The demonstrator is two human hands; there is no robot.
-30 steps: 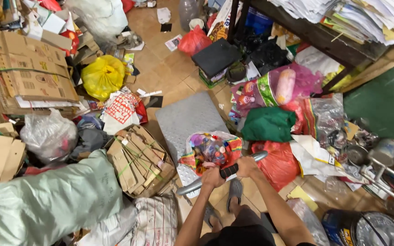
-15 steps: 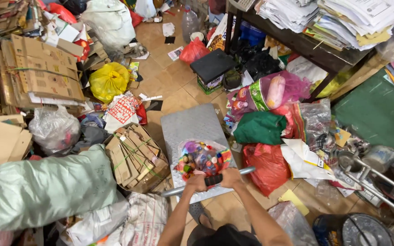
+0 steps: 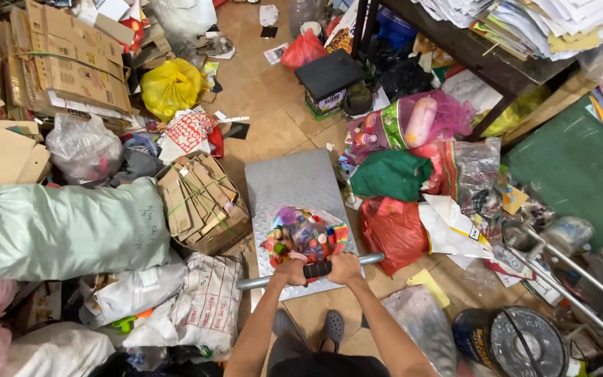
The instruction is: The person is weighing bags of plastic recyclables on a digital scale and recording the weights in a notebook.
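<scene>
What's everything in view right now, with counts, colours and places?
cart platform: one, grey metal, floor centre
cart handle: one, silver bar, near end
bag of mixed items: one, clear, multicoloured contents, on platform
cardboard bundle: one, brown, tied, left of cart
large sack: one, pale green, far left
yellow bag: one, upper left
red bag: one, right of cart
green cloth: one, above red bag
left hand: gripping handle
right hand: gripping handle

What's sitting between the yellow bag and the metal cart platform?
In the head view, a bare strip of tiled floor separates the yellow bag from the cart platform.
</scene>
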